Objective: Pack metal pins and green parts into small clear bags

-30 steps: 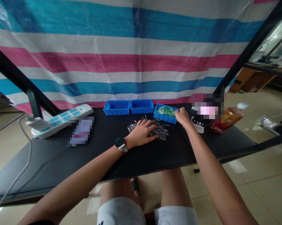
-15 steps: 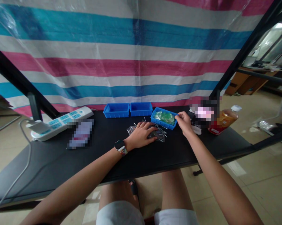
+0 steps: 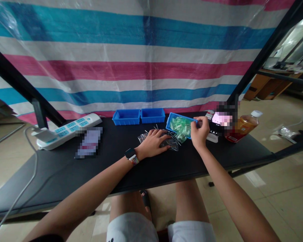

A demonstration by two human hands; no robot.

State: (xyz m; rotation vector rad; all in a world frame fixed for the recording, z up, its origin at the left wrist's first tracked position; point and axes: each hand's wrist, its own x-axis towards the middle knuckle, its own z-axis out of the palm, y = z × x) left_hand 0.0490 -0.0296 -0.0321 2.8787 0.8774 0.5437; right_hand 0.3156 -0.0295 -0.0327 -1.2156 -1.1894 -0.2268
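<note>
Our right hand (image 3: 200, 132) pinches the tilted blue bin (image 3: 168, 125) at one o'clock — any steeper, green bits (image 3: 180, 127) could spill over the sticks (image 3: 175, 137) under our left hand (image 3: 155, 142), fingers splayed.

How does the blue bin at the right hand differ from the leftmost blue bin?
The held bin contains translucent green pieces; none show in the leftmost bin. The held bin is tilted toward the near side, while the leftmost bin sits flat on the table. The right hand grips the held bin; neither hand touches the leftmost bin. Both are blue and open-topped.
</note>
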